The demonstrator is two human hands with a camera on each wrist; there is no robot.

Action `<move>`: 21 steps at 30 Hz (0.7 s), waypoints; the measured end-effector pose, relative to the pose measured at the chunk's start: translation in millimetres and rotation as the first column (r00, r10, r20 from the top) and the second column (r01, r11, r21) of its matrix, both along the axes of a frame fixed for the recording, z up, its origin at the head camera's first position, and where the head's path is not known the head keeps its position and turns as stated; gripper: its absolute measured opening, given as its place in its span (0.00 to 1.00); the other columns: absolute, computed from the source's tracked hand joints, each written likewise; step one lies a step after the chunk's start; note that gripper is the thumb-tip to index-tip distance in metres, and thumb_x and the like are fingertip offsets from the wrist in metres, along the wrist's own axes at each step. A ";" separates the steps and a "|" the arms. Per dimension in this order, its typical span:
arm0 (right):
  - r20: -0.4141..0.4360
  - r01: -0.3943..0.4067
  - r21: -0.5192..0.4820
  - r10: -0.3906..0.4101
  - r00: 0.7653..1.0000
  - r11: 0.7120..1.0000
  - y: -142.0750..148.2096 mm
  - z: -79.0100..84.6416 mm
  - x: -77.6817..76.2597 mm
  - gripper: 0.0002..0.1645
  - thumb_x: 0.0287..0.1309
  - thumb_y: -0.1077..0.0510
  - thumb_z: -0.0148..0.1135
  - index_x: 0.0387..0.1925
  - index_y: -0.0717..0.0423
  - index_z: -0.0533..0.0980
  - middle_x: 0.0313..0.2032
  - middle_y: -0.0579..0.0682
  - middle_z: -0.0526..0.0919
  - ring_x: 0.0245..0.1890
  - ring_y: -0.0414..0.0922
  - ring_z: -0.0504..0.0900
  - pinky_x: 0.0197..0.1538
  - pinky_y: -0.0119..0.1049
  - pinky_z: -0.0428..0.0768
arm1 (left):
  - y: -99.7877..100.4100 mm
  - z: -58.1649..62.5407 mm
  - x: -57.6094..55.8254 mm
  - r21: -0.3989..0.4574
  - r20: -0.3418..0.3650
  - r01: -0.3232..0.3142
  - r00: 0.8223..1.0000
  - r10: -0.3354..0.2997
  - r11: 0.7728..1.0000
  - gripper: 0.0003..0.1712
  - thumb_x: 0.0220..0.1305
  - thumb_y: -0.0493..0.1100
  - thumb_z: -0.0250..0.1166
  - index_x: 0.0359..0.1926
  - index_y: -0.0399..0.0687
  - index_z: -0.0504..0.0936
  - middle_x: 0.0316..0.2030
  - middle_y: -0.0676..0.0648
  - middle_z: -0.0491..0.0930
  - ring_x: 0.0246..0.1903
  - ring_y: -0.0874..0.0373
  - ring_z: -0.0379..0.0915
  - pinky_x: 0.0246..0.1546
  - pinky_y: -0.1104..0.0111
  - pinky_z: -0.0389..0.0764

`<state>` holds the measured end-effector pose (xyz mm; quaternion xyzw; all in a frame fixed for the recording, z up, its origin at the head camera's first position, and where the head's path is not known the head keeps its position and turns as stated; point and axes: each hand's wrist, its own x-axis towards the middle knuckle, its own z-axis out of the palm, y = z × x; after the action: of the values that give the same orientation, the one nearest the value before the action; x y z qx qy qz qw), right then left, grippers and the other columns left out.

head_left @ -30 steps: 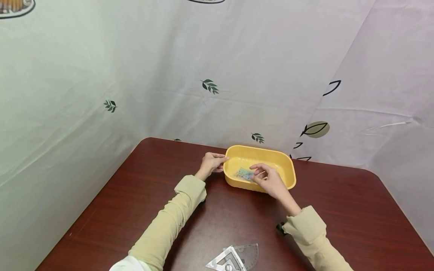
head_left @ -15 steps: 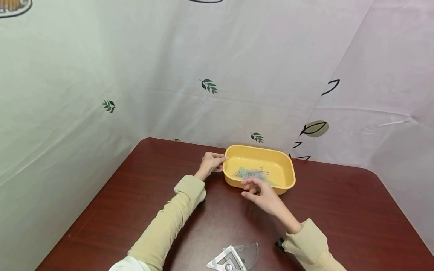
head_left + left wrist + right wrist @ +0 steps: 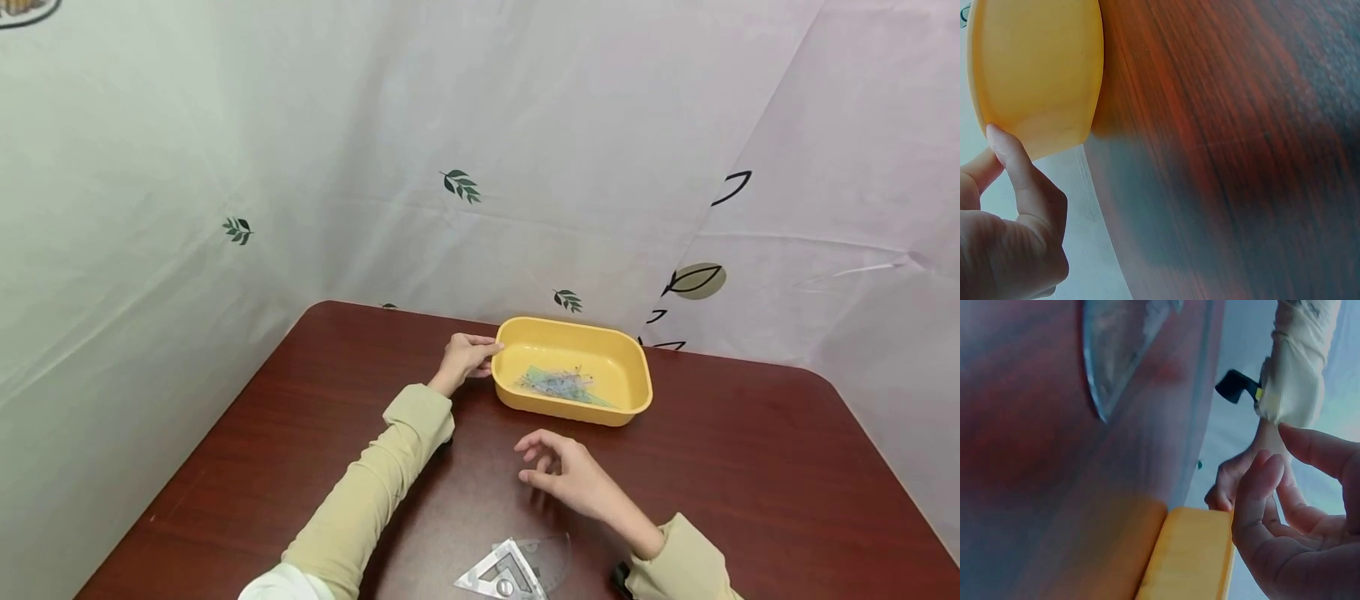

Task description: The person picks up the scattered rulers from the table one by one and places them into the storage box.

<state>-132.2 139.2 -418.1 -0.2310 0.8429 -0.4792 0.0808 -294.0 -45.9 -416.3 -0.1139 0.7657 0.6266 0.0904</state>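
Note:
My left hand (image 3: 463,360) pinches the left rim of a yellow plastic basin (image 3: 570,410) near the table's far edge. In the left wrist view, its thumb and a finger meet at the basin's rim. Inside the basin lies a small heap of clear and greenish plastic pieces (image 3: 558,385). My right hand (image 3: 566,475) is over the table in front of the basin, fingers loosely bent and nothing in them. Closer to me lie a silvery set square (image 3: 472,577) and a clear protractor (image 3: 555,560), overlapping. In the right wrist view, a clear sheet with a curved edge (image 3: 1116,356) shows.
All of this is on a dark red-brown wooden table (image 3: 750,467) with rounded far corners. Directly behind it hangs a pale cloth (image 3: 337,167) with leaf prints, close to the basin's back side.
My right hand has drawn back from inside the basin toward me, over the table, uncovering the plastic pieces. The left hand stays at the basin's rim, and the basin has not moved.

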 end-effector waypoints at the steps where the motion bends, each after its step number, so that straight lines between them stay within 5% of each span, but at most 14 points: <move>1: 0.008 -0.006 0.003 0.006 1.000 1.000 -0.6 -0.8 2.2 0.14 0.55 0.63 0.68 0.43 0.63 0.77 0.35 0.59 0.80 0.25 0.31 0.75 0.26 0.27 0.78 | -0.4 0.2 -0.1 0.003 0.000 0.002 1.000 -0.002 1.000 0.17 0.59 0.43 0.70 0.47 0.39 0.84 0.25 0.47 0.80 0.13 0.66 0.71 0.15 0.78 0.80; 14: 0.055 -0.198 0.121 0.193 0.980 0.973 1.0 -17.0 20.1 0.18 0.46 0.57 0.76 0.39 0.58 0.79 0.32 0.47 0.82 0.28 0.29 0.75 0.32 0.23 0.80 | -1.0 -0.4 -2.2 0.007 0.010 0.010 1.000 -0.010 1.000 0.17 0.59 0.43 0.70 0.47 0.39 0.84 0.23 0.48 0.79 0.12 0.66 0.71 0.15 0.78 0.80; 21: 0.022 -0.181 0.254 0.182 0.983 0.950 -7.5 -17.4 35.9 0.23 0.35 0.50 0.81 0.35 0.49 0.79 0.29 0.37 0.75 0.26 0.27 0.69 0.30 0.20 0.74 | -0.6 -0.9 -1.8 0.008 0.010 0.003 1.000 -0.003 1.000 0.16 0.58 0.42 0.70 0.46 0.39 0.84 0.23 0.48 0.79 0.12 0.66 0.71 0.14 0.78 0.79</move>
<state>-96.4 131.6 -435.5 -0.2955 0.8728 -0.3572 0.1528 -295.8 -46.5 -417.2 -0.1154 0.7631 0.6287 0.0956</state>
